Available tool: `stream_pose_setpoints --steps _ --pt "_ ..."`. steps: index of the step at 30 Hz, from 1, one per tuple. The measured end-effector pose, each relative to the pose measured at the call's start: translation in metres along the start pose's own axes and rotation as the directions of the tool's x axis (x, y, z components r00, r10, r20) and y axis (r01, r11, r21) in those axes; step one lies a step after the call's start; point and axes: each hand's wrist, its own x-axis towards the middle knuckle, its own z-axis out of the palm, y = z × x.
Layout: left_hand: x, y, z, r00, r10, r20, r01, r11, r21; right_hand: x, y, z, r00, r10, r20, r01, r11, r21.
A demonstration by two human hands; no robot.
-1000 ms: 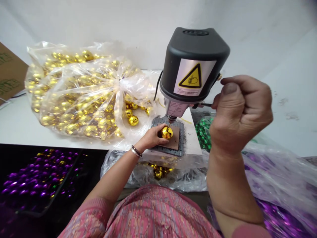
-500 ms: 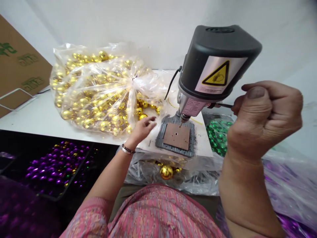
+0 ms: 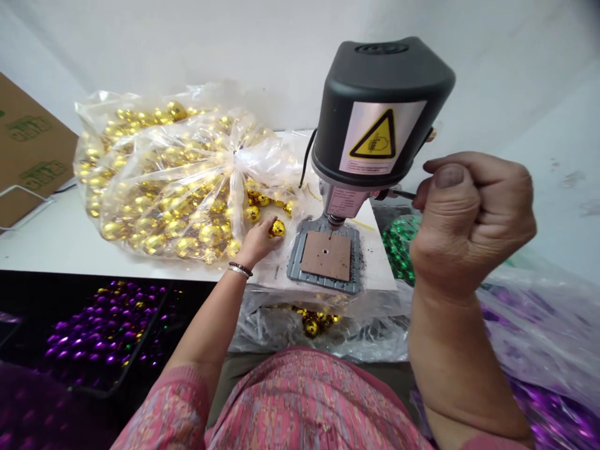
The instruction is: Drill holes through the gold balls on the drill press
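Observation:
A shiny gold ball (image 3: 278,229) is in the fingers of my left hand (image 3: 257,242), just left of the drill press base (image 3: 296,265). My right hand (image 3: 469,219) is closed around the feed handle (image 3: 404,194) on the side of the black drill press (image 3: 375,94). Below the chuck (image 3: 335,220), a thin bit points down at a brown square board (image 3: 319,265) with a small hole in its middle. Other loose gold balls (image 3: 253,214) lie at the mouth of the clear plastic bag (image 3: 237,159).
The bag full of gold balls covers the left of the white table (image 3: 28,250). Purple balls (image 3: 103,325) fill a dark crate at lower left. Gold balls (image 3: 312,326) lie in clear plastic before my lap. Green balls (image 3: 400,250) and purple bags (image 3: 553,400) are at right.
My left hand was stretched out and empty beside the loose balls; now a gold ball is in its fingers. My right hand keeps its grip on the handle. The view has shifted slightly right.

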Motion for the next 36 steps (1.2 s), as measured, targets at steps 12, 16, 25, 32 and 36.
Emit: stream_pose_setpoints --steps 12,16,25,32,36 --pt "-0.029 0.049 0.007 0.885 0.148 0.441 0.383 0.307 -0.871 0.003 -0.002 0.000 0.999 -0.033 0.026 0.033 0.999 0.001" --pt "-0.028 0.054 0.019 0.878 0.133 0.459 0.405 0.302 -0.863 0.017 -0.006 0.001 0.998 -0.039 0.044 0.038 0.999 0.019" --pt "-0.025 0.069 0.022 0.913 0.093 0.397 0.248 0.646 -0.722 0.076 0.007 0.023 0.977 0.167 0.132 -0.180 0.979 0.093" --pt "-0.021 0.073 0.027 0.916 0.067 0.397 0.191 0.795 -0.575 0.095 0.015 0.036 0.945 0.296 0.137 -0.299 0.954 -0.001" --pt "-0.021 0.074 0.029 0.915 0.059 0.399 0.163 0.850 -0.501 0.092 0.018 0.036 0.956 0.261 0.134 -0.265 0.964 0.018"
